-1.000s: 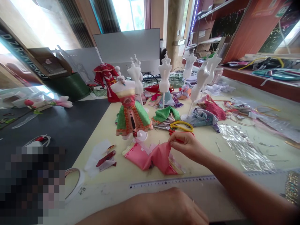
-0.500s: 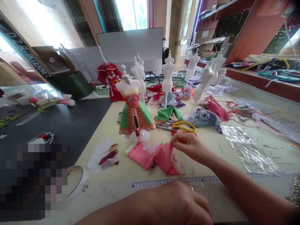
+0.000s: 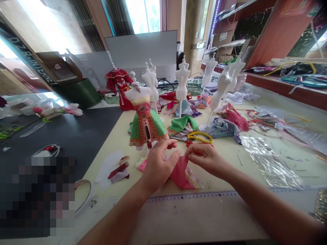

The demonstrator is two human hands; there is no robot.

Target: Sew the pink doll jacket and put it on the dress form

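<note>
A small pink doll garment (image 3: 182, 175) with beaded, lace-like edging lies on the pale table, one part raised. My right hand (image 3: 204, 157) pinches the top of that raised part between thumb and fingertips. Over the garment's left part is my left hand (image 3: 162, 160), thumb and fingers apart with nothing between them; it covers much of the cloth. Just behind the hands are yellow-handled scissors (image 3: 199, 136) and a red handle (image 3: 190, 143). A doll dress form in a green and pink dress (image 3: 146, 119) stands behind my left hand.
A clear ruler (image 3: 199, 196) lies along the table's front. White doll forms (image 3: 183, 80) and a form in a red robe (image 3: 119, 83) stand behind. Fabric scraps (image 3: 119, 172) lie left, a clear plastic bag (image 3: 270, 163) right. A grey monitor (image 3: 143, 47) is at the back.
My left hand has moved up and forward from the table's front edge to the garment, with its fingers now apart. My right hand keeps its pinch in nearly the same place.
</note>
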